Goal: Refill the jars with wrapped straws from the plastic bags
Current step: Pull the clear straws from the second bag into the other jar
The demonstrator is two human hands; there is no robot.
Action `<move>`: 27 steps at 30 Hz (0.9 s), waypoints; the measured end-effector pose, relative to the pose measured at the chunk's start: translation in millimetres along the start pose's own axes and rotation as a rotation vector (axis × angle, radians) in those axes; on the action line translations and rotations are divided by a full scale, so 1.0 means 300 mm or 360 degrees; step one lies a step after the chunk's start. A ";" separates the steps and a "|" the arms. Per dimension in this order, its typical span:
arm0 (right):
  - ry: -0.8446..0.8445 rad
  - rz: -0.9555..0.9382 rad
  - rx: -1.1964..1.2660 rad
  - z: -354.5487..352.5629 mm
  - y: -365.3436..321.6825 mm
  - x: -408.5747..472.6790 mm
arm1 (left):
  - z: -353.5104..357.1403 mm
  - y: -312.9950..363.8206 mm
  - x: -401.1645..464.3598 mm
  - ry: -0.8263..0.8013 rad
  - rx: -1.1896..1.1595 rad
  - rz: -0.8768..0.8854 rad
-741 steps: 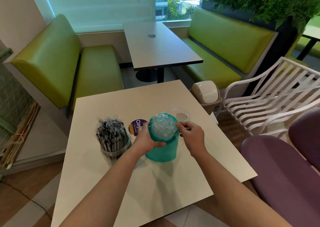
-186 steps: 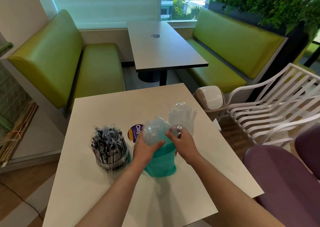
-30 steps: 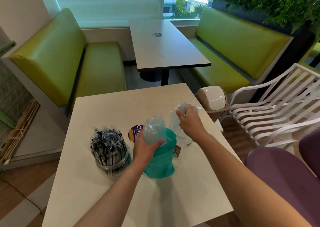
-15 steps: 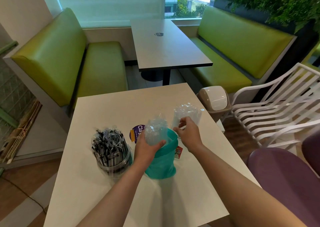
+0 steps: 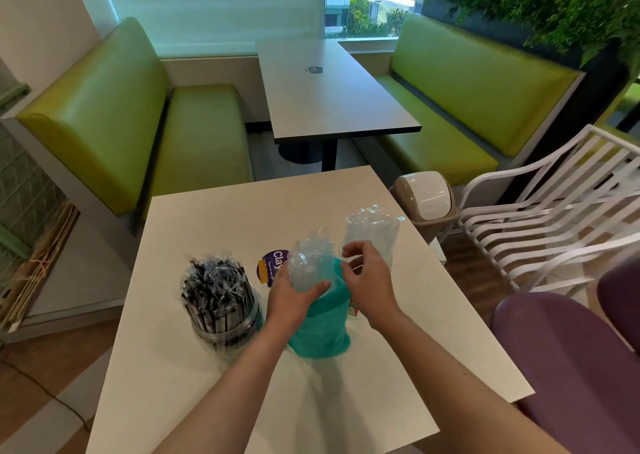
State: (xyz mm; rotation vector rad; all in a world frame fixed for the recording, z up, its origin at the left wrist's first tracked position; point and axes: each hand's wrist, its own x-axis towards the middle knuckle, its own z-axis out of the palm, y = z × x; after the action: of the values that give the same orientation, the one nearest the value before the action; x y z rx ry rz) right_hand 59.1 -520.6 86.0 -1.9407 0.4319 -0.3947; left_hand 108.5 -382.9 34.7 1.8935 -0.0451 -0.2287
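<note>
A teal plastic bag stands mid-table with a bundle of clear wrapped straws sticking out of its top. My left hand grips that bundle, thumb across its front. My right hand hovers just right of the bundle, at the bag's rim, fingers loosely curled and holding nothing. Behind it stands a clear jar of clear wrapped straws. At the left, a second clear jar is packed with black wrapped straws.
A purple round label lies behind the bag on the white table. A swing-lid bin and a white slatted chair stand to the right, a purple seat nearer. Green benches and a dark table lie beyond.
My right hand has come back from the top of the clear-straw jar to the bag's rim beside the bundle. My left hand has kept its grip on the bundle.
</note>
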 end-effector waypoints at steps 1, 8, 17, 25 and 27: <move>-0.0062 0.0011 0.0006 0.008 -0.001 -0.003 | 0.001 -0.002 0.001 -0.0013 0.0001 0.0007; -0.0407 0.0152 -0.0093 0.026 0.009 0.012 | -0.012 -0.023 -0.008 -0.0145 -0.0040 -0.0020; -0.0411 0.0227 -0.0079 -0.014 0.033 0.015 | -0.021 -0.011 -0.016 -0.0074 -0.0069 -0.0046; -0.0471 0.0264 0.0023 -0.019 0.046 -0.005 | -0.013 -0.016 -0.021 -0.0154 -0.0077 -0.0079; -0.0434 0.0270 0.0025 -0.015 0.048 -0.009 | -0.009 -0.018 -0.021 -0.0185 -0.0084 -0.0079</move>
State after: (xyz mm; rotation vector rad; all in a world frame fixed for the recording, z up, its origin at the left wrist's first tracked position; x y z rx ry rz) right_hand 52.9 -528.4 74.1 -1.8925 0.4090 -0.0227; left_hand 102.4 -377.8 31.2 1.8288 -0.0703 -0.3706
